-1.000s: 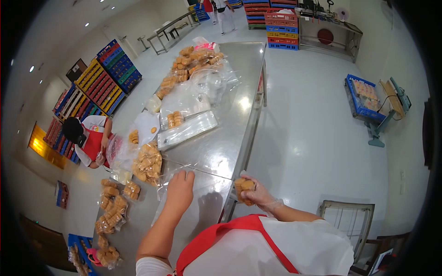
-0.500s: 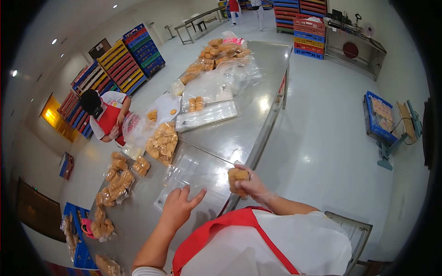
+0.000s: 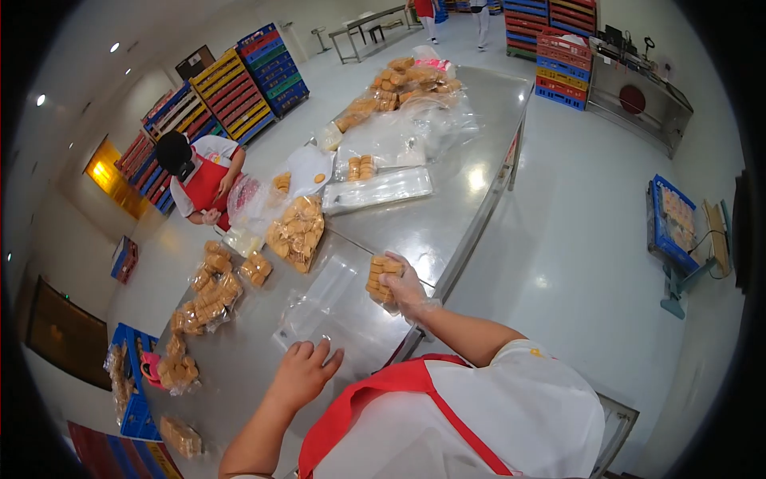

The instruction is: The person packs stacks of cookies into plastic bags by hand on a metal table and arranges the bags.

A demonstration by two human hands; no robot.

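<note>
In my right hand [image 3: 407, 289], which wears a clear glove, is a bundle of round brown biscuits [image 3: 384, 278], raised over the table's near edge. My left hand [image 3: 307, 372] is bare, its fingers apart, at the lower edge of some flat clear plastic bags [image 3: 331, 307] on the metal table [image 3: 391, 231]. Beyond them stands a large clear bag of loose biscuits [image 3: 297, 233]. Packed biscuit bundles [image 3: 209, 299] lie in a row to the left.
A co-worker in a red apron [image 3: 203, 180] stands across the table. Long clear bags [image 3: 377, 190] and a biscuit pile [image 3: 399, 84] lie farther up. A blue crate [image 3: 137, 399] is at lower left, a chair frame [image 3: 618, 423] at lower right.
My right hand has brought the biscuits leftward and up, from beside the table to over its edge. My left hand has drawn back toward me, its fingers spread. The view has shifted.
</note>
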